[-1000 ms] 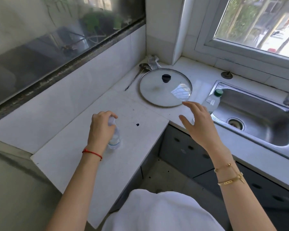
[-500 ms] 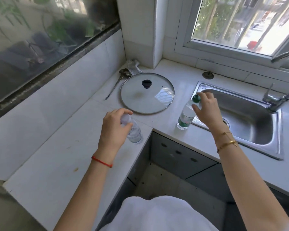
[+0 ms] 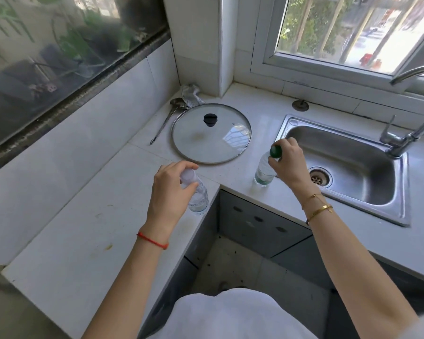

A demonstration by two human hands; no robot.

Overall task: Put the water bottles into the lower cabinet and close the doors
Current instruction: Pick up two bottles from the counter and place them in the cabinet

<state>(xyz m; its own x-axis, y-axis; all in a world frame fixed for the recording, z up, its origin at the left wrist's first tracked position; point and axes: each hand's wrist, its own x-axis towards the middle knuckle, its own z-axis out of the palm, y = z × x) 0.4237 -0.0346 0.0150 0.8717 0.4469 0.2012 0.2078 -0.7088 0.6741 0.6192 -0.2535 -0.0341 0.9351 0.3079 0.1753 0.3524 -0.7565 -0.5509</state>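
My left hand (image 3: 168,192) grips the neck of a clear water bottle with a white cap (image 3: 198,199), held at the inner corner of the white counter. My right hand (image 3: 288,165) is closed around the top of a second clear bottle with a green cap and green label (image 3: 263,173), which stands upright on the counter beside the sink. Below the counter, the grey lower cabinet doors (image 3: 260,223) with dark oval holes look shut.
A glass pot lid with a black knob (image 3: 211,133) lies flat on the counter behind both bottles. A ladle (image 3: 167,121) and crumpled foil lie near the wall corner. The steel sink (image 3: 348,165) with its tap (image 3: 399,140) is at the right. Floor tiles show below.
My left hand carried the white-capped bottle right to the counter's inner corner. My right hand reached the green-capped bottle and closed on its top. In the last half second both barely moved.
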